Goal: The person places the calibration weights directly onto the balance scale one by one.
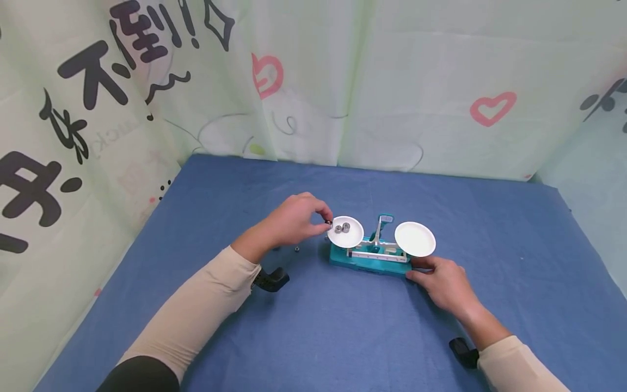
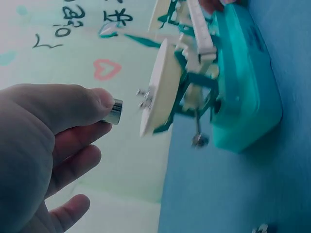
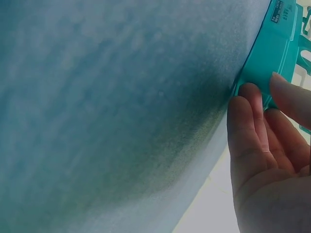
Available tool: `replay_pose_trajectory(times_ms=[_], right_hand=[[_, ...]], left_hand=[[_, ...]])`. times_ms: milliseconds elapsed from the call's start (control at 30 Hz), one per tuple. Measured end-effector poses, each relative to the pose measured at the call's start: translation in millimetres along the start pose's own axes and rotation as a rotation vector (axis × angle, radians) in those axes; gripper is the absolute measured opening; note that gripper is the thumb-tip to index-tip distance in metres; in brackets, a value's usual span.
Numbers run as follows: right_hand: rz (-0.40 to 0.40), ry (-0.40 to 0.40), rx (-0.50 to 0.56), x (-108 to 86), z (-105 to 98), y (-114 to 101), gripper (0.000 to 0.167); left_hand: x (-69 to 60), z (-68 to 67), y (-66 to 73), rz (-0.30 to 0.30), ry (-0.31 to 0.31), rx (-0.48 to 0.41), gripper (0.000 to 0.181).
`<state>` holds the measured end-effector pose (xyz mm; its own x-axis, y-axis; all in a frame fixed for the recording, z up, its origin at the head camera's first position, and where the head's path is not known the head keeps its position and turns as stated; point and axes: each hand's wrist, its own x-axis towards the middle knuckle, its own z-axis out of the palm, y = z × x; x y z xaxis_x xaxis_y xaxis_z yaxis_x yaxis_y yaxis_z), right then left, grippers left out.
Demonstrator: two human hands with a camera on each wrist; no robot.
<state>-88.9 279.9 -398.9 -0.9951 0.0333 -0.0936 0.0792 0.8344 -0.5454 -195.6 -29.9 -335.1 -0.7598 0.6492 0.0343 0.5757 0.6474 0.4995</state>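
A teal balance scale (image 1: 369, 264) with two white pans stands on the blue cloth. Small metal pieces (image 1: 345, 227) lie in its left pan (image 1: 351, 239); the right pan (image 1: 415, 239) holds nothing. At the left pan's edge, my left hand (image 1: 296, 220) pinches a small metal cylinder (image 2: 114, 112) between thumb and finger; in the left wrist view the cylinder is apart from the pan. My right hand (image 1: 447, 285) grips the right end of the scale's base (image 3: 269, 58), thumb on one side and fingers on the other.
A small metal piece (image 1: 296, 249) lies on the blue cloth (image 1: 313, 326) left of the scale. Dark wrist-worn devices (image 1: 272, 280) are on both wrists. A pale printed curtain (image 1: 411, 81) hangs behind and at the sides.
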Motion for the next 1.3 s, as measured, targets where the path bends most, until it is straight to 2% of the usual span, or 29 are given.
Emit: replay_pose_trajectory(times_ms=[233, 567, 767, 1300], right_hand=[[0.001, -0.002, 0.004, -0.2, -1, 0, 0.037], [0.007, 0.003, 0.005, -0.9, 0, -1, 0.036], [0.006, 0.006, -0.001, -1.0, 0, -1, 0.036], [-0.002, 0.012, 0.004, -1.4, 1, 0, 0.036]], left_hand=[[9.1, 11.5, 8.9, 0.062, -0.014, 0.024, 0.014], [16.0, 16.6, 16.2, 0.135, -0.051, 0.054, 0.010], [17.1, 20.3, 15.6, 0.173, -0.033, 0.073, 0.006], [15.1, 23.8, 11.5, 0.159, -0.009, 0.066, 0.010]])
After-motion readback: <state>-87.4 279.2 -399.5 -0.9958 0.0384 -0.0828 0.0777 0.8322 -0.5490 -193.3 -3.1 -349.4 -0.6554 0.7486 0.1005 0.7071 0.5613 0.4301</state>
